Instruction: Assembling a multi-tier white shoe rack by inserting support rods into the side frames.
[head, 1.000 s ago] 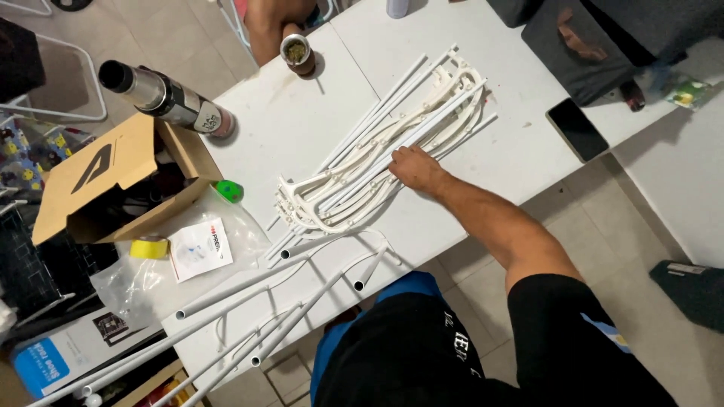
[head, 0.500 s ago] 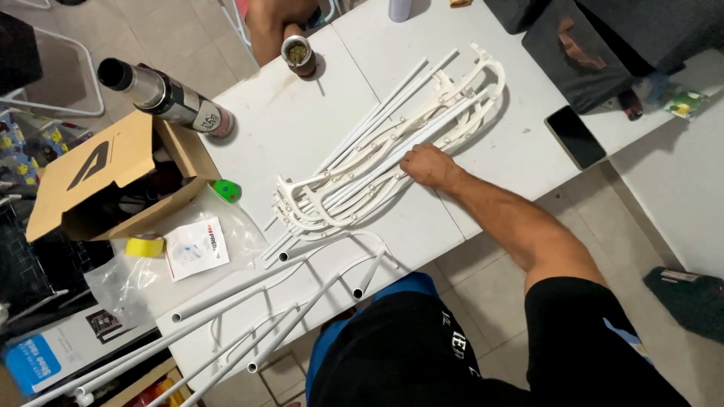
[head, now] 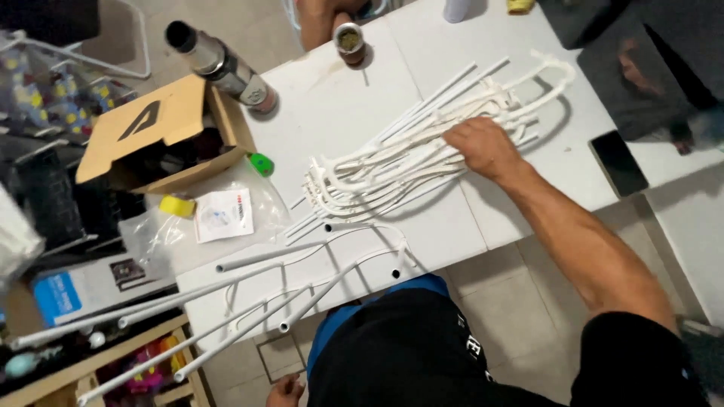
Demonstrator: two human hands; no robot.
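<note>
right hand [head: 486,147] on a bundle of white rods [head: 422,154]

the rods lie across the middle of the white table [head: 332,113], and the right hand grasps them near their far, looped end. the left hand [head: 286,390] hangs below the table's near edge; i cannot tell its grip. a cardboard box [head: 162,136] sits at the table's left end, loose tubes [head: 249,298] along its near edge.

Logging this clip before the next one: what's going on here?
A person leans over a white table, right hand resting on a bundle of white bent tubes; whether it grips them is unclear. The left hand hangs low by the table's edge, holding nothing visible. Straight white tubes lie at the near edge, beside an open cardboard box.
</note>
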